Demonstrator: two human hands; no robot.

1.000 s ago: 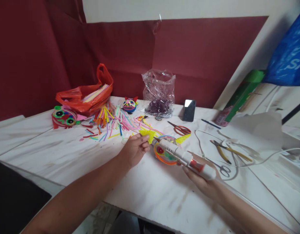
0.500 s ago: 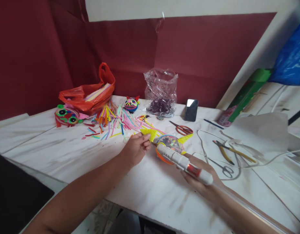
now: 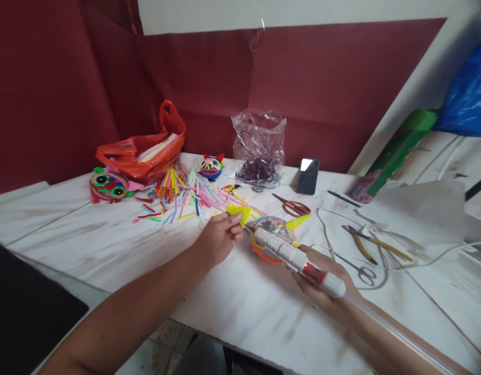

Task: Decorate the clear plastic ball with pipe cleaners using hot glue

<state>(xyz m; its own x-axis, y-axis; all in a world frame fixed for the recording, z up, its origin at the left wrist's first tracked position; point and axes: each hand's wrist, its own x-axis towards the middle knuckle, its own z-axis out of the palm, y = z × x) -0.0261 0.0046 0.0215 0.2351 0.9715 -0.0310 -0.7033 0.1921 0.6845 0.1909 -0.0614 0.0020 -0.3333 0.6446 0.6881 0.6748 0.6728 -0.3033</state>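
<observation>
Between the thumb and fingers of my left hand (image 3: 220,237) is a yellow ridged triangular piece (image 3: 240,213), which looks made of pipe cleaner. My right hand (image 3: 326,276) is closed round a white glue gun (image 3: 281,248), and a clear glue stick (image 3: 396,328) trails from its back end. The nozzle points at the lower edge of the yellow piece; I cannot tell whether it touches. Behind the gun lies a round clear ball (image 3: 273,225) with colourful bits inside, an orange rim and another yellow triangle (image 3: 298,222) on its right side. The gun hides part of the ball.
Cut pipe cleaners (image 3: 201,192) lie beside a red plastic bag (image 3: 140,156). Two decorated balls, one striped (image 3: 109,185) and one blue (image 3: 211,167), sit at the back left. Scissors (image 3: 293,206), a phone (image 3: 307,176), pliers (image 3: 375,244) and a white cord (image 3: 439,261) are around the right side.
The glue gun and my right hand have shifted slightly right and down in the picture, the nozzle a little away from the yellow piece. My left hand stays nearly still.
</observation>
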